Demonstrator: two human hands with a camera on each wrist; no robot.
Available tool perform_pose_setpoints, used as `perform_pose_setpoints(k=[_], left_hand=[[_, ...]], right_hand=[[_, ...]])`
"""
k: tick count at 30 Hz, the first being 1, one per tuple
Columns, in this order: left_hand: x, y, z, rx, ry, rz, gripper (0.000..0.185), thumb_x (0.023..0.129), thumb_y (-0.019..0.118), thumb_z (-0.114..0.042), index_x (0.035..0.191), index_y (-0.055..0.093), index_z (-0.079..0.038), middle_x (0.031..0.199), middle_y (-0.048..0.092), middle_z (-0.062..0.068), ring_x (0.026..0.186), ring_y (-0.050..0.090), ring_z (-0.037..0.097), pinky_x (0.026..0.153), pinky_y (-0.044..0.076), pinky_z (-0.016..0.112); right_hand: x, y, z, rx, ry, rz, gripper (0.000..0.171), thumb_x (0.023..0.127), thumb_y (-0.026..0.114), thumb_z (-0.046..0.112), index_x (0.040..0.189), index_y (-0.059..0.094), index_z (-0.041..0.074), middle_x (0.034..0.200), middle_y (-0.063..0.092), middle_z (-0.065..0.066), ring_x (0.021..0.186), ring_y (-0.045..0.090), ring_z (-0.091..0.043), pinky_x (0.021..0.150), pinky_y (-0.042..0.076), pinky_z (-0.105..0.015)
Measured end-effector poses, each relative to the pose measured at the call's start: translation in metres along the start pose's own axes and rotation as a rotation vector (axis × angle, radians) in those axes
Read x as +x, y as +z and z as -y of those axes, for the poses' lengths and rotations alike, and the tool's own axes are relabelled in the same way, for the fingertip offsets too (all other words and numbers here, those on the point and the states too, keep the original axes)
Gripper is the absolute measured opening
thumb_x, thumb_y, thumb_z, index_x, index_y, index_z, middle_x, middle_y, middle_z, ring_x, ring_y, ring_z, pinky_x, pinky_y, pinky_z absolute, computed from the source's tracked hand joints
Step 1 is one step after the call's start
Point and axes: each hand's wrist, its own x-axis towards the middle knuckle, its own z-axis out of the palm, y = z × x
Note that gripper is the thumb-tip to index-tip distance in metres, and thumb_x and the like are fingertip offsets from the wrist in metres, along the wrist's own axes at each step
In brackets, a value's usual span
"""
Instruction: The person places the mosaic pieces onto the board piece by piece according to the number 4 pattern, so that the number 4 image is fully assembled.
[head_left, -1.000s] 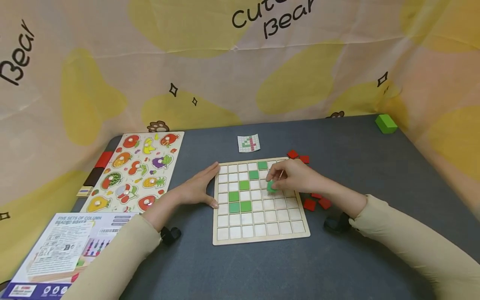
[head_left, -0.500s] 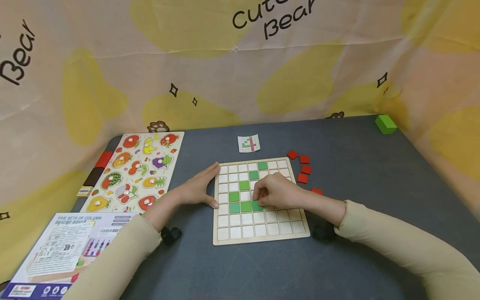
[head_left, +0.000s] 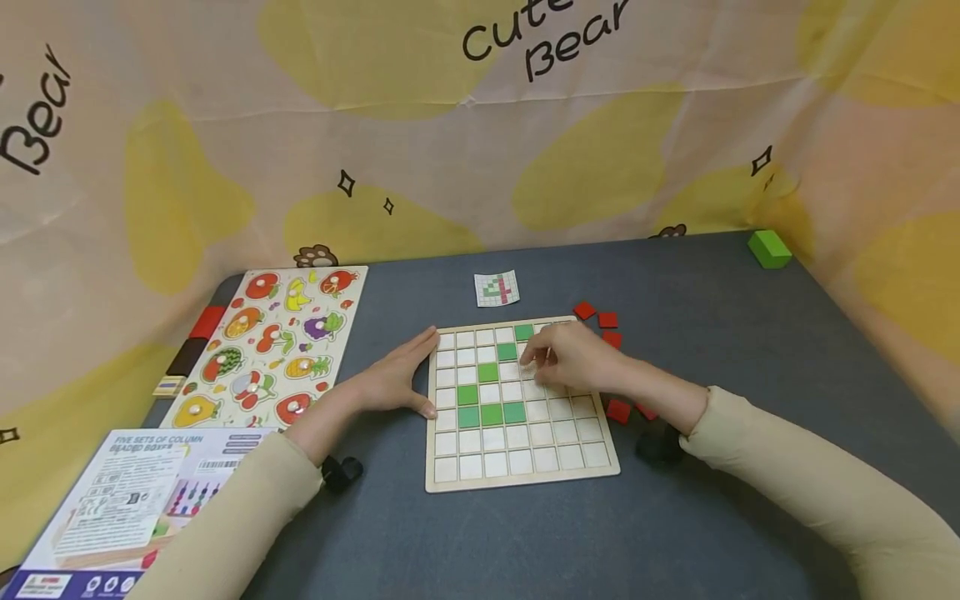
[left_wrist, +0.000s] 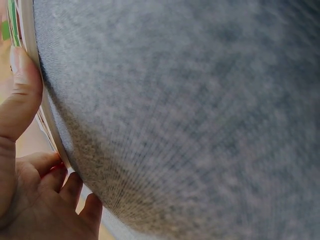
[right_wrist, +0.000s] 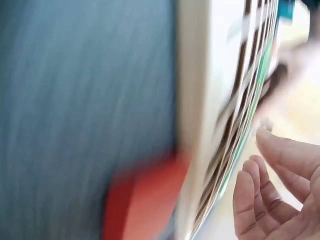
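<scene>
left hand point(head_left: 390, 383) lying flat on the tabletop point(head_left: 720, 333), fingers straight and pressing against the left edge of the grid board point(head_left: 517, 475), thumb reaching up along the same edge; thumb and fingertips touching that rim in the left wrist view too. gripping nothing.

right hand point(head_left: 573, 358) hovering over the upper right part of the board, fingers loosely bent and relaxed, holding nothing as far as the head view shows; right wrist view too blurred for more than bare fingers point(right_wrist: 272, 200) beside the board's edge.

board lying in the middle of the tabletop, between the two hands. green tiles point(head_left: 491, 413) sitting in its cells: a diagonal running from the top middle down to the left, then a row of three, the last of them just below and left of the right hand.

red tiles point(head_left: 607, 320) lying loose on the tabletop just beside the board's right edge, some above the right wrist, some below it. small pattern card point(head_left: 497, 287) lying just behind the board. fruit puzzle point(head_left: 273, 342) lying well to the left, a printed box point(head_left: 127, 492) at the near left corner. green block point(head_left: 768, 248) sitting at the far right corner, well apart from everything else.
</scene>
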Motion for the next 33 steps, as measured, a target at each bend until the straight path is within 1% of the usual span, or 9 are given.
perform_pose_setpoints(k=[3,7,10,13,16,19,23,29,33], left_hand=[[0.0,0.0,0.0,0.0,0.005,-0.001,0.118,0.072,0.087,-0.031,0.158,0.012,0.001,0.168,0.003,0.018,0.155,0.009,0.04,0.123,0.018,0.058],[0.0,0.0,0.001,-0.003,0.003,-0.002,0.118,0.072,0.087,-0.031,0.158,0.012,0.001,0.168,0.003,0.017,0.155,0.009,0.04,0.123,0.018,0.058],[0.001,0.0,0.001,-0.001,-0.003,-0.002,0.118,0.072,0.087,-0.031,0.158,0.012,0.0,0.168,0.003,0.017,0.155,0.009,0.039,0.123,0.018,0.058],[0.001,0.0,0.001,0.002,-0.003,-0.001,0.118,0.073,0.087,-0.032,0.158,0.012,-0.001,0.168,0.003,0.017,0.155,0.009,0.04,0.123,0.018,0.058],[0.001,0.0,0.001,-0.003,-0.005,0.001,0.117,0.073,0.086,-0.032,0.158,0.012,-0.001,0.169,0.002,0.016,0.155,0.008,0.039,0.123,0.018,0.058],[0.0,0.0,0.001,-0.006,-0.002,-0.005,0.117,0.073,0.087,-0.031,0.158,0.012,-0.001,0.169,0.003,0.016,0.155,0.009,0.04,0.123,0.018,0.058],[0.0,0.0,0.001,-0.004,0.005,-0.012,0.117,0.073,0.087,-0.031,0.158,0.013,0.0,0.168,0.004,0.017,0.155,0.009,0.04,0.123,0.018,0.058],[0.0,0.001,0.002,-0.006,0.006,-0.009,0.117,0.073,0.087,-0.031,0.158,0.013,0.0,0.168,0.003,0.017,0.155,0.009,0.04,0.123,0.018,0.058],[0.0,0.001,0.002,-0.01,0.001,-0.006,0.117,0.073,0.087,-0.031,0.158,0.012,-0.001,0.169,0.003,0.015,0.156,0.008,0.039,0.124,0.018,0.057]], right_hand=[[0.003,-0.019,-0.025,0.003,0.07,-0.059,0.016,0.084,0.075,0.007,0.1,0.076,0.009,0.086,0.069,-0.005,0.078,0.06,-0.015,0.071,0.05,-0.029],[0.004,-0.041,-0.054,0.008,0.191,-0.104,0.021,0.086,0.073,0.006,0.108,0.073,0.008,0.101,0.07,-0.012,0.091,0.062,-0.025,0.082,0.052,-0.04],[0.004,-0.05,-0.069,-0.006,0.219,-0.099,0.027,0.088,0.071,0.004,0.115,0.07,0.006,0.112,0.066,-0.018,0.1,0.061,-0.032,0.088,0.051,-0.046],[0.003,-0.053,-0.078,-0.024,0.209,-0.074,0.032,0.089,0.069,0.002,0.121,0.068,0.004,0.121,0.062,-0.023,0.106,0.061,-0.038,0.089,0.052,-0.048],[0.003,-0.053,-0.085,-0.035,0.204,-0.048,0.036,0.09,0.068,0.002,0.126,0.066,0.004,0.124,0.06,-0.025,0.108,0.062,-0.041,0.089,0.053,-0.049],[0.004,-0.053,-0.088,-0.054,0.203,-0.039,0.033,0.089,0.069,0.005,0.123,0.068,0.004,0.12,0.06,-0.025,0.108,0.061,-0.04,0.089,0.053,-0.049],[0.006,-0.054,-0.09,-0.103,0.223,-0.051,0.024,0.087,0.073,0.009,0.11,0.07,0.003,0.112,0.066,-0.021,0.105,0.06,-0.036,0.089,0.05,-0.049],[0.008,-0.057,-0.087,-0.099,0.29,-0.126,0.015,0.084,0.077,0.013,0.094,0.068,0.006,0.092,0.07,-0.014,0.08,0.062,-0.024,0.071,0.05,-0.036],[0.011,-0.055,-0.077,-0.047,0.262,-0.18,0.013,0.085,0.077,0.012,0.092,0.067,0.008,0.087,0.07,-0.011,0.076,0.061,-0.02,0.068,0.047,-0.03]])
